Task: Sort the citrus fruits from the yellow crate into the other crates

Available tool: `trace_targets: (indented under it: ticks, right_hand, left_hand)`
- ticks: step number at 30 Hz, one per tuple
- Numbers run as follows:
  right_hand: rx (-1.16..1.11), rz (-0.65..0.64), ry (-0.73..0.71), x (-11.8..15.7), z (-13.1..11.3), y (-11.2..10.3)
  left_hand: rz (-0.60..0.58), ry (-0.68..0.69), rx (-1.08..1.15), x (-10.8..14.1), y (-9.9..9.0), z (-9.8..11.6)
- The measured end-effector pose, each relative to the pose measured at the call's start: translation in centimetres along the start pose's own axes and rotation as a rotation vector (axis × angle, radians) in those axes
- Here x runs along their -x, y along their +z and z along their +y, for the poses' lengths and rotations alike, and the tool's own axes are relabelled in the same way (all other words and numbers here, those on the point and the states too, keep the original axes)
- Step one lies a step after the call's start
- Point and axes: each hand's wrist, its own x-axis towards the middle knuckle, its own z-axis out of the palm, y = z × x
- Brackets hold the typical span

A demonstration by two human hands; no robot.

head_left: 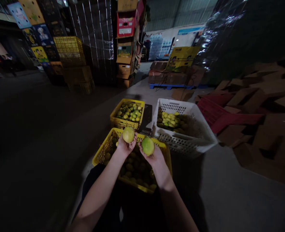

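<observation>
My left hand (pixel 126 146) is closed around a yellow lemon (pixel 128 134). Close beside it, my right hand (pixel 155 155) grips a greener lemon (pixel 147 146). Both hands are raised over the near yellow crate (pixel 100 154), whose shaded inside holds many lemons (pixel 135 167). Farther off stands a smaller-looking yellow crate (pixel 118 122) filled with green and yellow lemons (pixel 130 112). On the right, a white crate (pixel 197 129) has mostly yellow lemons (pixel 170 120) gathered toward its left side. My forearms hide part of the near crate.
Flattened cardboard (pixel 272 135) and a red crate (pixel 219 112) lie to the right. Behind are a blue pallet (pixel 170 86) with boxes, a tall stack of cartons (pixel 125 48) and stacked yellow crates (pixel 70 50). Dim concrete floor (pixel 48 129) stretches left.
</observation>
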Motion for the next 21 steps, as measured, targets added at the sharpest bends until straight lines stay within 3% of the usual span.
trace_targets:
  ticks: [3, 7, 10, 12, 16, 21]
  right_hand:
    - [-0.124, 0.044, 0.14, 0.23, -0.27, 0.43]
    - [-0.112, 0.128, 0.142, 0.3, -0.69, 0.31]
    - [-0.082, 0.111, 0.176, 0.06, -0.76, -0.04]
    - [-0.071, 0.092, 0.211, -0.11, -0.62, -0.18]
    - [-0.05, 0.097, 0.227, -0.33, -0.14, -0.03]
    - [-0.024, 0.075, 0.222, -0.35, -0.02, 0.45]
  left_hand:
    - [0.02, 0.066, -0.03, 0.14, 0.16, -0.07]
    - [0.037, 0.201, -0.033, 0.29, 0.1, 0.03]
    - [0.12, 0.27, 0.0, 0.2, -0.17, 0.38]
    - [0.164, 0.22, 0.027, 0.06, -0.34, 0.63]
    - [0.141, 0.086, 0.025, -0.11, -0.42, 0.78]
    - [0.064, 0.111, -0.04, -0.17, -0.53, 0.8]
